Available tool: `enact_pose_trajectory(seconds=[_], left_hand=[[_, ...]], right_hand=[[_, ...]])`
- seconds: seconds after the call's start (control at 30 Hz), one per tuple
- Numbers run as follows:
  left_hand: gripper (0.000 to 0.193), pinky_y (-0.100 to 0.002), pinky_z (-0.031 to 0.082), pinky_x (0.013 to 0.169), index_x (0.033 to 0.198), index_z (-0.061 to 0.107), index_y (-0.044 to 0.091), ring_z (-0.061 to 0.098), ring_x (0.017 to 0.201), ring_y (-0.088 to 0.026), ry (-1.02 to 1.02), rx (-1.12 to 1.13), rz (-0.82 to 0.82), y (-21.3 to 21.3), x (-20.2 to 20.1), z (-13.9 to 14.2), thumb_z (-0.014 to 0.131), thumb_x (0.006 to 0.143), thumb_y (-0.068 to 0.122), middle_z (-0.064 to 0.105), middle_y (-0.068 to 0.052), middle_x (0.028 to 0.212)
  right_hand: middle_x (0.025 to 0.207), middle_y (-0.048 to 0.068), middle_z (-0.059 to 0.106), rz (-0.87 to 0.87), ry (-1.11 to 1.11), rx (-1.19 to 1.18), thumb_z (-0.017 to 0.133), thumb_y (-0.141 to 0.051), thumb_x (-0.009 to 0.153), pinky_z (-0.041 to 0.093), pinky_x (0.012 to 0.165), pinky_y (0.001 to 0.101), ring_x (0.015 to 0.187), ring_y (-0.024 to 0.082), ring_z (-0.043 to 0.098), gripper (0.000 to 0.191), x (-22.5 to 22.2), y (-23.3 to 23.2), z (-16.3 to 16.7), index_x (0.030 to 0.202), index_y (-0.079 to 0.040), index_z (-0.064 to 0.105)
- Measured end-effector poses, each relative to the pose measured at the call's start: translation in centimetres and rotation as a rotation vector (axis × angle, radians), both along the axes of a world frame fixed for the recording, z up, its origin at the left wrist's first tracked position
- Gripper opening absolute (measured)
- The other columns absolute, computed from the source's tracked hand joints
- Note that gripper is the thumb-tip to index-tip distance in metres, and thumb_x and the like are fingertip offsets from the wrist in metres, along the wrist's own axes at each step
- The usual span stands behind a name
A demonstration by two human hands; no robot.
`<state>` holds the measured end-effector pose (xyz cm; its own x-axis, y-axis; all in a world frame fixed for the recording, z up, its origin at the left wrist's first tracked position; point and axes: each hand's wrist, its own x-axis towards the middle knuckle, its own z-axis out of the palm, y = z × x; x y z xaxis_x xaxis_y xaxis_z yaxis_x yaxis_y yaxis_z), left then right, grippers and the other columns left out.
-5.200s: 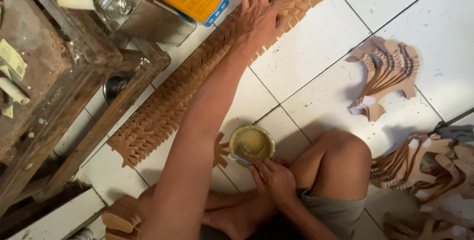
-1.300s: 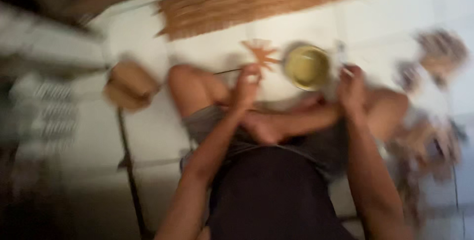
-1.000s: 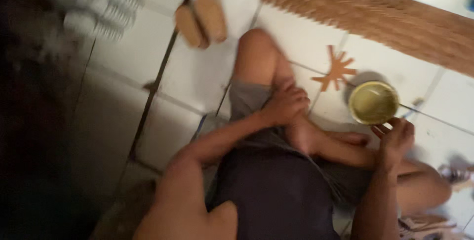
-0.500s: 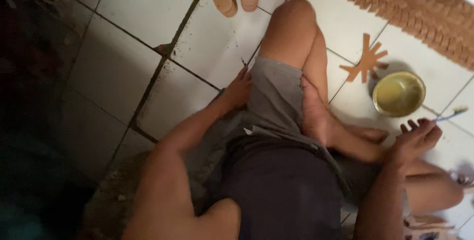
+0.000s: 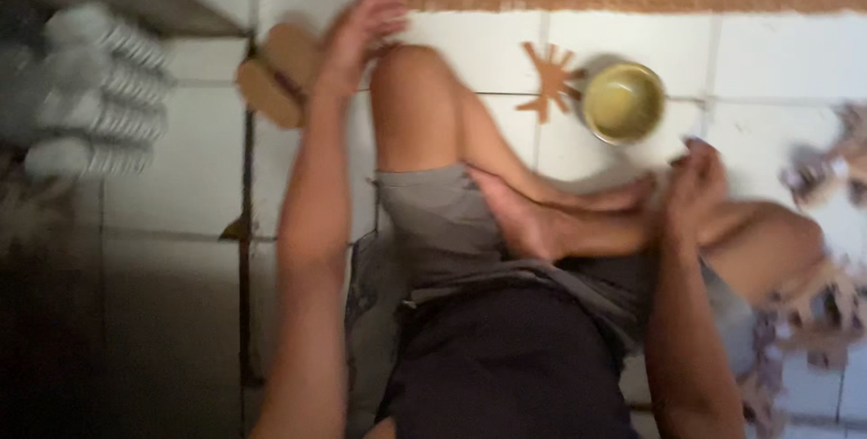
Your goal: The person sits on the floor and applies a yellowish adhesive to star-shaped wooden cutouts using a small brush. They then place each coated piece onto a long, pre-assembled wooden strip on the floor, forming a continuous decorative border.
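Beyond left fingertips: stack of flat brown cutouts lies on the white tile floor, just outboard of the left hand.
Long axis: diagonal, running toward that hand.
Left hand: fingers spread, holding nothing.
Right hand: curled near the foot; contents cannot be told.
Nearer hand: left.
Beside right hand: small bowl, star-shaped cutout.

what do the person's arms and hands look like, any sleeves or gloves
Both arms are bare along all that shows, with no sleeves in view. The left hand and right hand wear no gloves. The blur hides any rings or small marks.
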<state>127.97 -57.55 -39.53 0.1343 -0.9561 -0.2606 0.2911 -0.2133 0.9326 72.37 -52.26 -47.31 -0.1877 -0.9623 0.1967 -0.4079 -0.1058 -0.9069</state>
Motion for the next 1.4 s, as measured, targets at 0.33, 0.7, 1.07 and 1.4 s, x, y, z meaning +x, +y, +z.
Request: enact_pose_trajectory(seconds=[0.33, 0.7, 1.07, 1.4], left_hand=[[0.051, -0.051, 0.050, 0.082, 0.109, 0.070, 0.001, 0.068, 0.096, -0.039, -1.229, 0.016, -0.051, -6.1, -23.3, -6.4, 0.080, 0.083, 0.043, 0.072, -0.020, 0.102], [0.071, -0.055, 0.042, 0.094, 0.138, 0.043, -0.007, 0.066, 0.125, -0.035, -0.862, -0.261, 0.066, -15.9, -32.1, -8.8, 0.071, 0.075, 0.010, 0.058, -0.026, 0.142], [0.033, -0.056, 0.047, 0.089, 0.114, 0.065, 0.009, 0.068, 0.102, -0.036, -1.155, 0.238, -0.020, -14.9, -33.1, -6.1, 0.073, 0.086, 0.024, 0.073, -0.015, 0.104], [0.016, -0.024, 0.051, 0.077, 0.117, 0.069, 0.000, 0.059, 0.088, -0.006, -0.191, -0.148, -0.323, -6.4, -28.3, 1.4, 0.063, 0.107, 0.011, 0.067, -0.001, 0.096]], right_hand=[[0.094, 0.020, 0.070, 0.202, 0.442, 0.122, 0.069, -0.018, 0.105, 0.052, 0.071, 0.0394, 0.082, 0.032, 0.067, 0.024, 0.9, -7.2, 4.5, 0.123, -0.004, 0.075], [0.091, 0.012, 0.069, 0.343, 0.960, 0.074, 0.069, -0.023, 0.098, 0.053, 0.060, 0.0437, 0.069, 0.033, 0.067, 0.015, -1.3, -15.1, 5.5, 0.107, -0.015, 0.077], [0.107, 0.014, 0.072, -0.152, 0.390, 0.134, 0.070, -0.006, 0.114, 0.050, 0.078, 0.0298, 0.088, 0.016, 0.064, 0.019, -18.4, -7.0, 14.5, 0.130, 0.005, 0.073], [0.089, 0.004, 0.064, -0.039, -0.240, -0.011, 0.065, -0.002, 0.114, 0.042, 0.060, 0.0211, 0.067, 0.007, 0.053, 0.017, -7.5, -4.3, 19.7, 0.128, 0.005, 0.071]])
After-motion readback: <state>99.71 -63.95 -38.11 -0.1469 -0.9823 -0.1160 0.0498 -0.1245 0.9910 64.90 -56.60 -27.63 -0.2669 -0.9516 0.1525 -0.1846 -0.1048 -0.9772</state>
